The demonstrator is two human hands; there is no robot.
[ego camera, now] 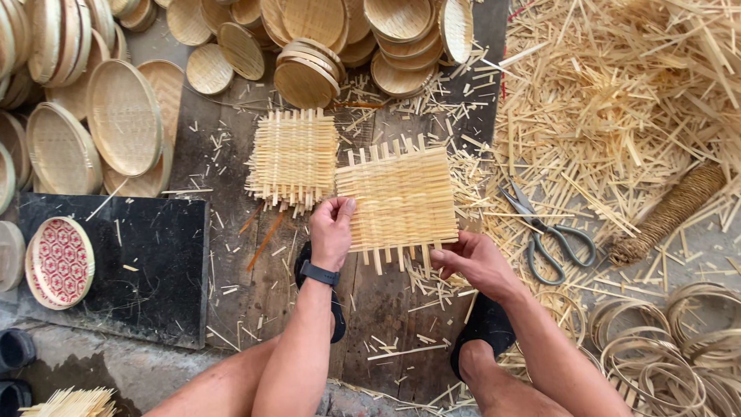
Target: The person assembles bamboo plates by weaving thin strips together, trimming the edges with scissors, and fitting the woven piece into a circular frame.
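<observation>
Above the wooden boards [231, 224], I hold a woven bamboo mat [399, 201] with both hands. My left hand [332, 230] pinches its left edge, my right hand [472, 261] grips its bottom corner. Scissors [544, 228] lie near.

The mat [399, 199] is woven of pale, matt bamboo strips, rough at the edges. Scissors [549, 232] are dull grey metal. The floor [231, 224] is worn, dark wood planks.

A single head-worn view looks steeply down from above the seated person, close over the forearms and knees; the dark wooden floor boards [231, 154] fill the centre; round woven bamboo trays [123, 116] line the far edge, loose pale bamboo strips [617, 100] the right.
</observation>
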